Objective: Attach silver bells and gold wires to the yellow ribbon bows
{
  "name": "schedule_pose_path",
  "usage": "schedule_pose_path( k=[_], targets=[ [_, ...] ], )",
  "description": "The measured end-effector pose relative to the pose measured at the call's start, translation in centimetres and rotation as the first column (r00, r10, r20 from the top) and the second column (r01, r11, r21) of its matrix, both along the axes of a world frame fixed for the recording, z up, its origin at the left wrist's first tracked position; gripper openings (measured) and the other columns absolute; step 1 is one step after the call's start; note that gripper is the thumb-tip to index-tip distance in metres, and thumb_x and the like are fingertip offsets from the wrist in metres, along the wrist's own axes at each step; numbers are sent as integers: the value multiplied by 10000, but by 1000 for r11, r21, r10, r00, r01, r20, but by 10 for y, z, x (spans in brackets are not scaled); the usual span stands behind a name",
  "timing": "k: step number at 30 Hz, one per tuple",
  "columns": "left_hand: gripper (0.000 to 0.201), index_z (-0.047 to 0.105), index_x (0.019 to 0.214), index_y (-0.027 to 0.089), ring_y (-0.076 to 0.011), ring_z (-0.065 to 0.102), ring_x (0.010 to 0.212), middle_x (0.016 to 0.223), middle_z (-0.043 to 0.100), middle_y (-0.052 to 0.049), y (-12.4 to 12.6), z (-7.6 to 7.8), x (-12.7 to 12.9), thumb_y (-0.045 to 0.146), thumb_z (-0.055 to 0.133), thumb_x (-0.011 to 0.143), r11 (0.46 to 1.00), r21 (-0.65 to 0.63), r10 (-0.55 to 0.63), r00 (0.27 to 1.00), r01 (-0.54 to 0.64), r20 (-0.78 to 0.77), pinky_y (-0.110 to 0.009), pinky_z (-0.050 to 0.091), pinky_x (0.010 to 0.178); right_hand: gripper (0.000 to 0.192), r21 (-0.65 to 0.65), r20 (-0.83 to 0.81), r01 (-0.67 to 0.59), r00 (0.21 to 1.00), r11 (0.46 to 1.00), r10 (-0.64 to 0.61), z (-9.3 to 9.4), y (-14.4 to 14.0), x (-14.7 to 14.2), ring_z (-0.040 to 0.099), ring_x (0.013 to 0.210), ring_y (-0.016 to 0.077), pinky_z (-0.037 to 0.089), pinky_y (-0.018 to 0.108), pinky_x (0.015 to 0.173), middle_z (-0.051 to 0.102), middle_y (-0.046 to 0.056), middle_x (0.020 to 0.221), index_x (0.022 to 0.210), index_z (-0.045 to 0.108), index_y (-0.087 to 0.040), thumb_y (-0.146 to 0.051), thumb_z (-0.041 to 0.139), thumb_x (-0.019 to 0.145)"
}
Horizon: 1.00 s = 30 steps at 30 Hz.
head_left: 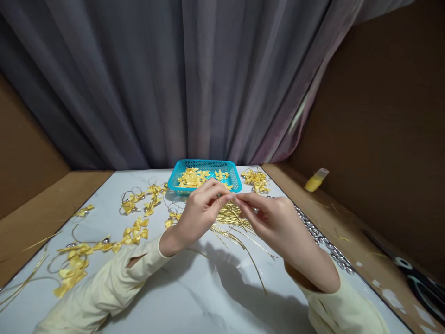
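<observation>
My left hand (pixel 203 208) and my right hand (pixel 273 218) meet above the middle of the white table, fingertips pinched and touching. Whatever sits between the fingertips is hidden or too small to make out. Beneath and behind them lies a loose bundle of gold cords (pixel 239 227), some ends fanning toward me. Just beyond the hands stands a blue plastic basket (pixel 238 183) holding yellow ribbon bows (pixel 193 177). More yellow bows (pixel 137 232) lie in groups to the left, several with gold cord loops and small silvery bells or beads.
Another cluster of bows (pixel 256 180) lies right of the basket. Silvery round pieces (pixel 323 239) line the table's right edge. Beyond it are a small yellow-filled container (pixel 316 180), black-handled scissors (pixel 422 283) and paper scraps (pixel 392 299). A grey curtain (pixel 194 83) hangs behind.
</observation>
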<state>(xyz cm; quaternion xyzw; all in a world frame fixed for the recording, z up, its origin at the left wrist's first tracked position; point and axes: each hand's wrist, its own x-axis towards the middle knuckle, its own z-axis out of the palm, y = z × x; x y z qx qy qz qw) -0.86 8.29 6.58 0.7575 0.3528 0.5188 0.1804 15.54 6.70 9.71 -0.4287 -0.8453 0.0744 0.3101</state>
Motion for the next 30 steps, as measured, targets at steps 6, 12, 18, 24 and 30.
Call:
schedule_pose_path(
  k=[6,12,18,24,30],
  targets=[
    [156,580,749,178,-138,521,750,773,559,-13,0,1,0,231,508,878,997,-68,-23,1000,23,-1,-265,412,687,222,205,50,31,998,978,-42,-9,4,0,496,424,97,342,219,458,636,13,564,775,640,-156,-197,444,870],
    [201,587,742,181,-118,495,651,705,540,1,-1,9,0,308,504,874,939,-314,-97,985,137,141,-231,397,587,244,321,22,74,996,944,-86,-15,4,-1,560,448,127,372,230,452,686,56,646,1017,601,-110,-237,445,880],
    [214,571,737,187,-80,268,459,535,321,52,1,10,-1,334,496,872,868,-433,-159,963,242,219,-219,213,417,286,343,82,39,994,938,-71,-14,4,0,551,461,123,380,233,469,685,56,668,1105,586,-115,-220,419,898],
    [242,563,711,174,-73,269,463,563,356,46,1,10,-1,376,525,840,836,-486,-153,959,255,240,-215,206,413,248,354,76,29,995,935,-60,-15,5,0,531,470,112,357,228,474,674,47,665,980,621,-145,-242,404,911],
    [216,601,732,173,-67,261,448,530,335,54,1,10,-2,345,531,844,833,-493,-143,958,251,247,-218,189,409,243,339,87,14,995,941,-46,-12,4,-1,452,437,97,299,229,453,601,12,559,797,621,-157,-214,411,906]
  ],
)
